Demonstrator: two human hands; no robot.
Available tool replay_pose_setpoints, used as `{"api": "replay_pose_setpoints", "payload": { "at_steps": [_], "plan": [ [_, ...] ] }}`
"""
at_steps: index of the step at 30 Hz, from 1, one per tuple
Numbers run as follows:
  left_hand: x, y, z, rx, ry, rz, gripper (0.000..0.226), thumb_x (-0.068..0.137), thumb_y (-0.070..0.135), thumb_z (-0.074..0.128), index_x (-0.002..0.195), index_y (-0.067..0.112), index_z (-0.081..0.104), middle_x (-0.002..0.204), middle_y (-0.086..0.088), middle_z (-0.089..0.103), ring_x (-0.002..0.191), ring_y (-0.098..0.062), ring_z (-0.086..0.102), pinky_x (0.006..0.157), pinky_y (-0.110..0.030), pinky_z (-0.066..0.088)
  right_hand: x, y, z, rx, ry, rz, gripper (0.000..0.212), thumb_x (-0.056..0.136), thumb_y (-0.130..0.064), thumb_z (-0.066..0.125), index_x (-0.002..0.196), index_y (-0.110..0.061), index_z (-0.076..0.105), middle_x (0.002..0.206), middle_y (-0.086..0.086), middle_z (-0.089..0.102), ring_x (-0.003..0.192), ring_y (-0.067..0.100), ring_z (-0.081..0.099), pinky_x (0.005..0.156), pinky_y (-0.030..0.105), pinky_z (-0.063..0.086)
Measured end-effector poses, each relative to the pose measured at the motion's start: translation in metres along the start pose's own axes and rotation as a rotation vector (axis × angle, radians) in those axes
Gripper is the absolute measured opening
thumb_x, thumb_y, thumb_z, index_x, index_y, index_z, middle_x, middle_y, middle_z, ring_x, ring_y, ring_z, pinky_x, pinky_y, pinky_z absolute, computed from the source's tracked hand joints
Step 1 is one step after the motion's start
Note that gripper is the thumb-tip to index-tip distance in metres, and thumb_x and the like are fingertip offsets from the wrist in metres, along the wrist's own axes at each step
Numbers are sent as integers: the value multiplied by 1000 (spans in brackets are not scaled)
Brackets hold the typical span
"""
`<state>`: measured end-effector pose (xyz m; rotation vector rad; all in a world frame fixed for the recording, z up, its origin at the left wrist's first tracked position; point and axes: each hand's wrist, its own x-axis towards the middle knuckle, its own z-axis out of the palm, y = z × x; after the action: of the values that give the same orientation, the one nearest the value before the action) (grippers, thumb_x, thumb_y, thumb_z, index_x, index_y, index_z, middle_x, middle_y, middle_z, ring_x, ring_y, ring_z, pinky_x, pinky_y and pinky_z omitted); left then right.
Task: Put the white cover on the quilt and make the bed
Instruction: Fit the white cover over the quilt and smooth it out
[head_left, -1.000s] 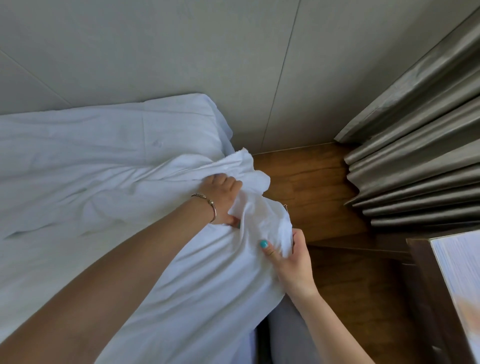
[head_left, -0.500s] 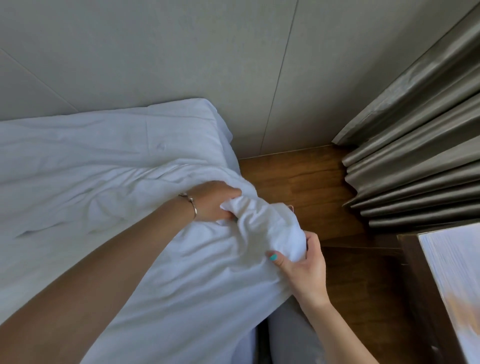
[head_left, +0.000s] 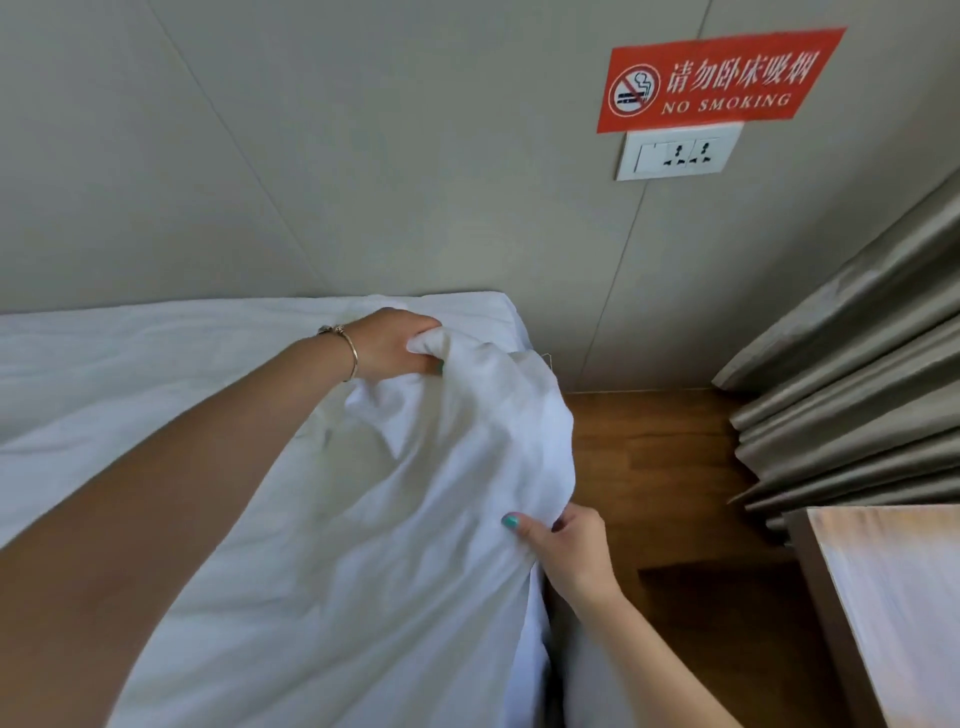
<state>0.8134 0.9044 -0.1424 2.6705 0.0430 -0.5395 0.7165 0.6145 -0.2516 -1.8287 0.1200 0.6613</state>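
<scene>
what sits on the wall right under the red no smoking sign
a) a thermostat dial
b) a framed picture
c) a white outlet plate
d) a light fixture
c: a white outlet plate with sockets is mounted just below the red no smoking sign, on the wall beyond the bed corner.

White cover (head_left: 426, 467) rumpled, bunched into a raised corner at bed's (head_left: 130, 353) far right edge, rest spread leftward
</scene>
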Motion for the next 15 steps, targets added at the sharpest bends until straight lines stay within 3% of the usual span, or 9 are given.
{"api": "replay_pose_setpoints", "payload": {
  "at_steps": [4,6,10,13,15],
  "plan": [
    [-6,0,11,-9,69,-62,8,91,27,63,94,25,56,96,-2,62,96,-28,57,82,-39,46,-4,-2,-30,-347,-86,-129,21,88,-21,71,88,0,69,83,14,71,79,29,67,75,47,56],
    [-8,11,12,-3,108,-50,14,88,20,67,96,18,56,96,-3,60,94,-28,57,76,-34,43,-13,-3,-42,-469,-122,-185,15,91,-19,67,87,-5,70,80,7,71,72,20,67,72,41,57],
    [-18,28,-16,128,179,-53,35,74,29,83,93,15,57,91,-2,57,86,-22,50,71,-29,35,-24,-14,-62,-685,-132,-300,17,95,-27,61,96,-13,70,84,-1,71,68,12,67,71,34,59],
    [-22,32,-40,199,177,-81,36,69,31,84,86,20,55,86,1,57,87,-24,55,73,-31,42,-38,0,-64,-683,20,-403,16,95,-29,60,88,-15,64,75,-5,67,65,13,62,63,35,56],
    [-13,51,-36,224,113,-4,27,74,28,79,86,21,56,89,1,59,89,-25,57,80,-35,46,-47,13,-55,-699,-37,-304,16,95,-29,58,87,-15,60,78,-6,65,69,15,61,65,36,54]
  ]
}}
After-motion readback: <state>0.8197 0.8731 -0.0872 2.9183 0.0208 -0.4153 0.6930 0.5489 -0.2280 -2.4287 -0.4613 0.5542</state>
